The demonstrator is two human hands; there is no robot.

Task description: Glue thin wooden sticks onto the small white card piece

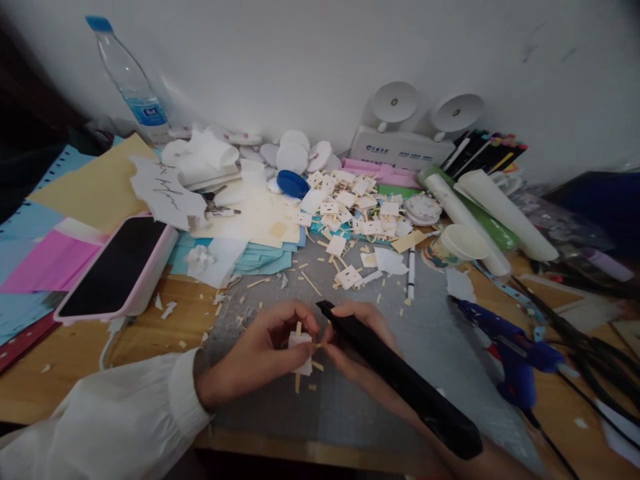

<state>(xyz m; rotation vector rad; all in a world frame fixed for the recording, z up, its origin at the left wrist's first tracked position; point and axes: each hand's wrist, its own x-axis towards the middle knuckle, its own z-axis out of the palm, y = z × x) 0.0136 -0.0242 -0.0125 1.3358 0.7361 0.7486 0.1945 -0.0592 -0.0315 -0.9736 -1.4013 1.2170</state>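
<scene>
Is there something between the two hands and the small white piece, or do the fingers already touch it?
Nothing visible stands between them. The left hand pinches the white piece over the grey mat. The right hand, with a black tool lying across it, meets the piece at its right edge. Thin strips stick out of the piece.

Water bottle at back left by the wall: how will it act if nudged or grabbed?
The water bottle stands tall and narrow on a small base, so a sideways nudge would probably tip it. It looks like thin clear plastic, so likely light and apt to dent under a firm squeeze. Once down, its round body would probably roll among the paper sheets.
</scene>
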